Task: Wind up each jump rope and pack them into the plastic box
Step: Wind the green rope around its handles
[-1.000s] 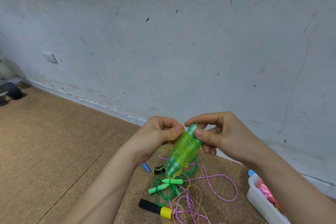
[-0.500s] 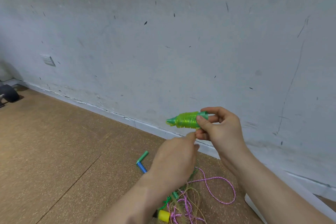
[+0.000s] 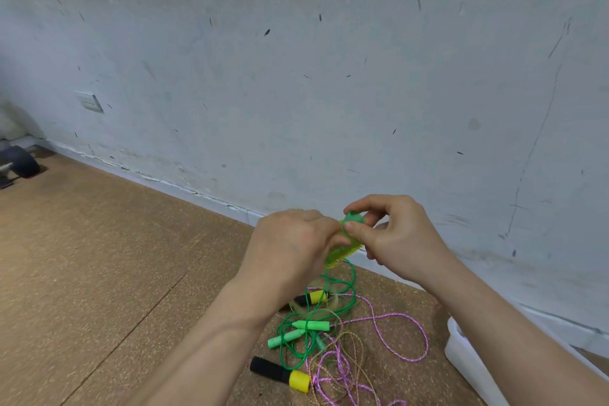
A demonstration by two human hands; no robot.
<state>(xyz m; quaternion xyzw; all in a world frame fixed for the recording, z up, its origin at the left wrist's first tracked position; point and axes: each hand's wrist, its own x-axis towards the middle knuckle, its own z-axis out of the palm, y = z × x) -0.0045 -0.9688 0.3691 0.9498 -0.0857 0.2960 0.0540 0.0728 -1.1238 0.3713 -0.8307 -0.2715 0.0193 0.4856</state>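
**Both hands on the wound green rope; box barely in frame**

Wall (image 3: pixel 296 76) fills 9 through 12 to 3 o'clock, grey and scuffed. Cork floor (image 3: pixel 99 273) takes 6 to 9 o'clock. Both forearms enter from 5–6 o'clock and the hands meet just right of centre.

Plastic box (image 3: pixel 461 353) is at 4 o'clock: white, cut by the frame edge, half covered by the right forearm. Contents not visible.

Rope pile (image 3: pixel 329 339) lies on the floor at 6 o'clock of the hands. It holds:
- a pink rope (image 3: pixel 426 343) looping toward the box
- a green rope (image 3: pixel 311 325) with two light-green handles
- a thin gold cord (image 3: pixel 349 338), tangled and hard to trace
- a black-and-yellow handle (image 3: pixel 280 372) at the pile's 7 o'clock
- a second handle (image 3: pixel 316 296), partly behind the left wrist

Left hand (image 3: pixel 290 244) has its back to camera, fingers curled round the wound green rope (image 3: pixel 336 254), fingertips hidden. Right hand (image 3: pixel 395 234), at 3 o'clock of the left, pinches the bundle's top end between thumb and forefinger.

The bundle is mostly covered; only its tip and lower edge show. A green cord drops from under it into the pile. Can't tell if it's attached.

Socket (image 3: pixel 89 101) is on the wall at 9 o'clock. A dark wheel (image 3: pixel 21 161) sits at far 9, cropped.

Vs 0.5 s ago: the right hand alone held the bundle level, with the left hand lower and off it. Now the left is on it and the bundle is tilted tip-up. The view has dropped, so more of the pile and the box rim show.
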